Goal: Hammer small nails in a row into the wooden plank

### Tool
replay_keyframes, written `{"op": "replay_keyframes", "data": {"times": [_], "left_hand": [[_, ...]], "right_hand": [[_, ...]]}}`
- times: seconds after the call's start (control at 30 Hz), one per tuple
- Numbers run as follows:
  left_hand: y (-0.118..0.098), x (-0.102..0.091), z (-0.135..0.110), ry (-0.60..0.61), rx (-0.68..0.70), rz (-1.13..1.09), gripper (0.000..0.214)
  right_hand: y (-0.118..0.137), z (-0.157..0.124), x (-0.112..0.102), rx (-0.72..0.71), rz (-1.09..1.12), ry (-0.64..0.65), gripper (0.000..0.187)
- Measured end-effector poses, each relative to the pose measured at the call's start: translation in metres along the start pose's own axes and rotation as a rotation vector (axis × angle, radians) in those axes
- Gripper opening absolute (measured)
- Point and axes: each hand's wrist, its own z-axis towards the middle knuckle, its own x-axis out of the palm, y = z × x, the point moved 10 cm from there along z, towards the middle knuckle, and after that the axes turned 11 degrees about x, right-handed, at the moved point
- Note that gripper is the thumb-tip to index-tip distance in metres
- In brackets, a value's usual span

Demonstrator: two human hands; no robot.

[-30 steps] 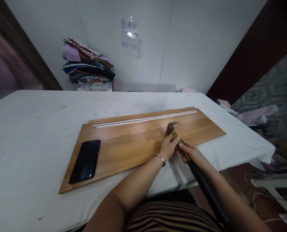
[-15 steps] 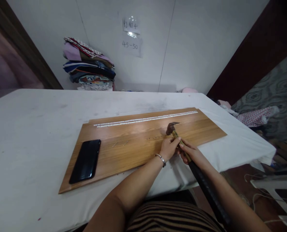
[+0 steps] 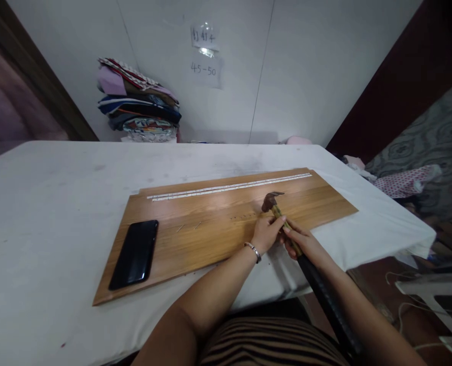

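A claw hammer (image 3: 272,202) with a rusty head and a long dark grip slants over the near edge of a wood-grain board (image 3: 211,244). My right hand (image 3: 304,243) is closed round its handle below the head. Just to the left, my left hand (image 3: 265,233) is closed too, its thumb on the handle near the head; its other fingers are mostly hidden. Left of my hands, a short row of small nails or holes (image 3: 243,216) marks the board. Two thin loose nails (image 3: 197,225) lie farther left.
A black phone (image 3: 134,254) lies on the board's left end. Two white measuring strips (image 3: 229,188) run along its far side. The board rests on a white-covered table (image 3: 51,218). Folded cloths (image 3: 140,99) are stacked at the wall, below and beside paper signs (image 3: 205,66).
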Motion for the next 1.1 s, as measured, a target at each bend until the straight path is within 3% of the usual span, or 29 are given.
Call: {"op": "replay_keyframes", "data": {"times": [0.5,0.83,1.0,1.1], "left_hand": [[0.001,0.005,0.001,0.013,-0.039,-0.113,0.049],[0.004,0.011,0.001,-0.010,-0.097,-0.330,0.052],[0.003,0.009,0.003,-0.078,-0.091,-0.464,0.055],[0.001,0.011,0.003,-0.052,-0.086,-0.483,0.057]], "right_hand": [[-0.002,0.001,0.000,-0.010,0.018,0.005,0.064],[-0.002,0.000,-0.002,-0.029,0.031,-0.015,0.069],[-0.003,0.000,0.000,-0.013,0.039,-0.003,0.073],[-0.004,0.000,0.000,-0.015,0.049,0.000,0.072]]}}
